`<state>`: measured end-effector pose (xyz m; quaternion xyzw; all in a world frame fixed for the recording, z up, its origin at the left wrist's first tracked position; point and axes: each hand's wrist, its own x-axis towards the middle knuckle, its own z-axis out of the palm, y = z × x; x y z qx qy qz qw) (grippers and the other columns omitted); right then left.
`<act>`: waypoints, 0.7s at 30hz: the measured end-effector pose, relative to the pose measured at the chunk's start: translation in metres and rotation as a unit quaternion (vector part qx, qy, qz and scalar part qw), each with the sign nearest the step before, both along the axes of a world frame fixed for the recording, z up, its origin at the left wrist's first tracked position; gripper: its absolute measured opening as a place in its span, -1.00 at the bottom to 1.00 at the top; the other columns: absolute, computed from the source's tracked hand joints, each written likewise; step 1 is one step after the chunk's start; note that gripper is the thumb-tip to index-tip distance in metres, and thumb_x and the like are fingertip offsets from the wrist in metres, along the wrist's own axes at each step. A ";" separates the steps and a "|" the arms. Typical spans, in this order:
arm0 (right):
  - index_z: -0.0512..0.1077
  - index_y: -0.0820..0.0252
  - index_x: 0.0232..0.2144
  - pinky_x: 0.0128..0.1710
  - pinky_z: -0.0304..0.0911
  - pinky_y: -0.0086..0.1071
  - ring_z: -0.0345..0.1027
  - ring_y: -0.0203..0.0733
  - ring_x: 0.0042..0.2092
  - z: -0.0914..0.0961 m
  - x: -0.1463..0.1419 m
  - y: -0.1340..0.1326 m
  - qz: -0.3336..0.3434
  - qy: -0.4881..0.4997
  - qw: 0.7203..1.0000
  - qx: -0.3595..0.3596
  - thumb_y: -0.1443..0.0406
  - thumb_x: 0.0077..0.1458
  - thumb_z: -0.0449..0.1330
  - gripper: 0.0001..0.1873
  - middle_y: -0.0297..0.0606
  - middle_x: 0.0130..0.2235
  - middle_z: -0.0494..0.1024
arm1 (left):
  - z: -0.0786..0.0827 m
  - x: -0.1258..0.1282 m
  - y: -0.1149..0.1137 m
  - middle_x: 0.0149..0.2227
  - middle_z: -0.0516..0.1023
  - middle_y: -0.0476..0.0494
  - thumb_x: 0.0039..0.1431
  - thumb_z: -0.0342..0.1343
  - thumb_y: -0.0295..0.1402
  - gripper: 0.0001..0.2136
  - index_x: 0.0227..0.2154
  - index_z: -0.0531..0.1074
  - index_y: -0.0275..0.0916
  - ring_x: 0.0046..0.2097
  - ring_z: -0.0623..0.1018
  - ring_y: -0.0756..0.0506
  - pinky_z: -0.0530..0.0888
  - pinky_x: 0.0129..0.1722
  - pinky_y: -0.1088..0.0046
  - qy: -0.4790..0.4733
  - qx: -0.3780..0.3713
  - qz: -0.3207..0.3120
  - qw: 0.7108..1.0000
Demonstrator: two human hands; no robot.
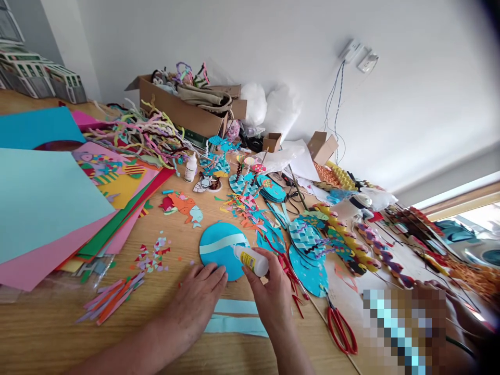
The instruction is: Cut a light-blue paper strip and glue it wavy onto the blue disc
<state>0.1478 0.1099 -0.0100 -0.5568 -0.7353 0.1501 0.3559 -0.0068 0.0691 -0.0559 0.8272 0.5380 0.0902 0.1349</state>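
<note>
A round blue paper disc (230, 265) lies on the table with a pale blue wavy strip (219, 242) across its upper part. My right hand (273, 291) is wrapped around a small white glue bottle (255, 262) with a yellow label. The bottle is tilted, its nozzle at the strip's right end; whether it touches cannot be made out. Fingers of my left hand (205, 291) lie flat over the disc's lower left edge. Just below, between my wrists, are pale blue paper strips (236, 325).
Red-handled scissors (341, 330) and woven blue paper pieces (307, 237) lie to the right. Colored sheets (42, 203), paper scraps (154, 255) and thin strips (113, 299) are at left. A cardboard box (183, 109) stands behind. Another person's hand (457, 312) is at far right, partly pixelated.
</note>
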 end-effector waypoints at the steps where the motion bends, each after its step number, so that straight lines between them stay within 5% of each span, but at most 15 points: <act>1: 0.32 0.13 -0.21 -0.32 0.32 -0.32 0.40 -0.12 -0.23 0.000 -0.001 0.001 0.001 -0.008 1.000 0.012 0.22 -0.03 0.17 -0.72 -0.19 -0.21 0.51 | 0.000 0.000 0.000 0.10 0.34 -0.13 0.21 -0.13 -0.51 -0.66 0.03 0.27 -0.18 0.10 0.28 -0.18 0.20 0.05 0.09 -0.001 0.007 0.004 1.000; 21: 0.38 0.14 -0.27 -0.30 0.23 -0.31 0.34 -0.11 -0.24 -0.003 -0.002 0.005 0.003 -0.077 0.995 0.070 0.15 0.02 0.15 -0.76 -0.23 -0.27 0.51 | -0.008 0.003 -0.001 0.04 0.40 -0.13 0.24 -0.15 -0.51 -0.71 -0.02 0.30 -0.26 0.04 0.32 -0.15 0.26 -0.06 0.27 -0.007 0.066 0.006 0.998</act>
